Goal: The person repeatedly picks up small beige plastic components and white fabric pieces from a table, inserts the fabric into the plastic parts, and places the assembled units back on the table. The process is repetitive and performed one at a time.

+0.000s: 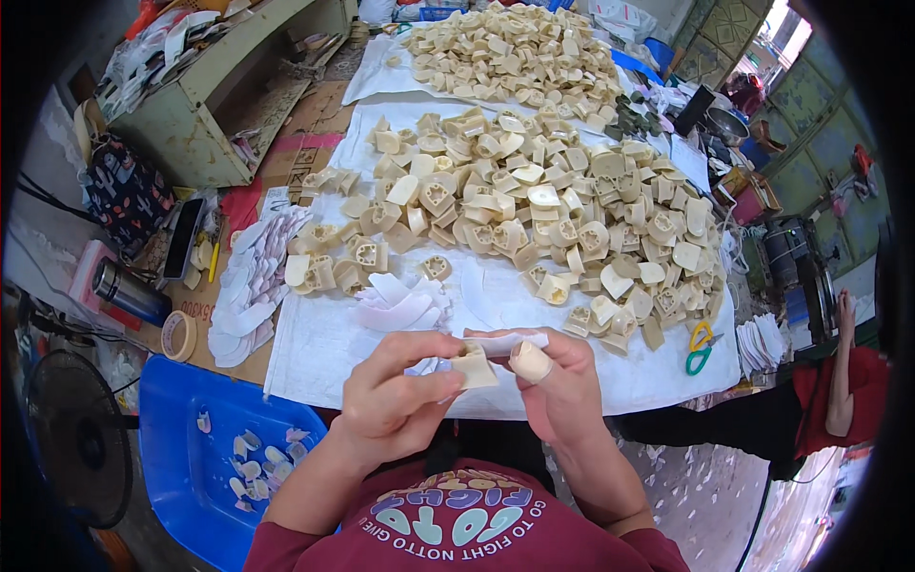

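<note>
Close to my body, at the table's front edge, both hands are up and near each other. My left hand (405,381) pinches a beige plastic shoe heel (475,369) between thumb and fingers. In my right hand (564,381) is a thin white curved strip (519,340), its far end lying against the heel. Tan tape wraps my right thumb. Just beyond my hands a small stack of white curved strips (405,303) rests on the white sheet (315,355). One single strip (479,294) lies to its right.
Loose beige heels (562,205) are heaped over the table, with another heap (519,57) behind. At left are more strips (250,286), a tape roll (178,336), a flask (132,294) and a blue tub (176,458) holding small pieces. Scissors (701,348) lie right; another person (839,400) is beyond.
</note>
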Motion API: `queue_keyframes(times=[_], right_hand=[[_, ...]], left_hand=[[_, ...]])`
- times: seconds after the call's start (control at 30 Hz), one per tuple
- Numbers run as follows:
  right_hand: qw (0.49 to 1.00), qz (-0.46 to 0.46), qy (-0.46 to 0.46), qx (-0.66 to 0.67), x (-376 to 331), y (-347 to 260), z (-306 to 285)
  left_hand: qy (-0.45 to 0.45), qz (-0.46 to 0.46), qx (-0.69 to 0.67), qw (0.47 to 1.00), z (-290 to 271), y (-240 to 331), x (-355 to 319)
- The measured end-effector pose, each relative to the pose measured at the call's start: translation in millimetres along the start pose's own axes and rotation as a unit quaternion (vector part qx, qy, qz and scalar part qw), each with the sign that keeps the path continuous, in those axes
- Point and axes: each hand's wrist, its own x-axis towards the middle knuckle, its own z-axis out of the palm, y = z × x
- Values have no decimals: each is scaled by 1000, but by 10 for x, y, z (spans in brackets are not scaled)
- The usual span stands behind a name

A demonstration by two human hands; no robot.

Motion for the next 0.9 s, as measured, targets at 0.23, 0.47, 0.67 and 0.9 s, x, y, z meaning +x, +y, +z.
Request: queue_keyframes(times=[0.23,0.47,0.67,0.9], right_hand=[[985,-71,13,-160,-21,62,103],[847,-171,31,-502,0,103,185],[884,-230,42,-405,78,221,-20],[902,-217,-15,-373,231,182,-95]], left_hand=[[-4,32,102,994,65,-89,24],[28,-26,101,994,218,-177,-23],[73,-60,53,994,300,-161,14],[53,-177,20,982,336,-172,9]])
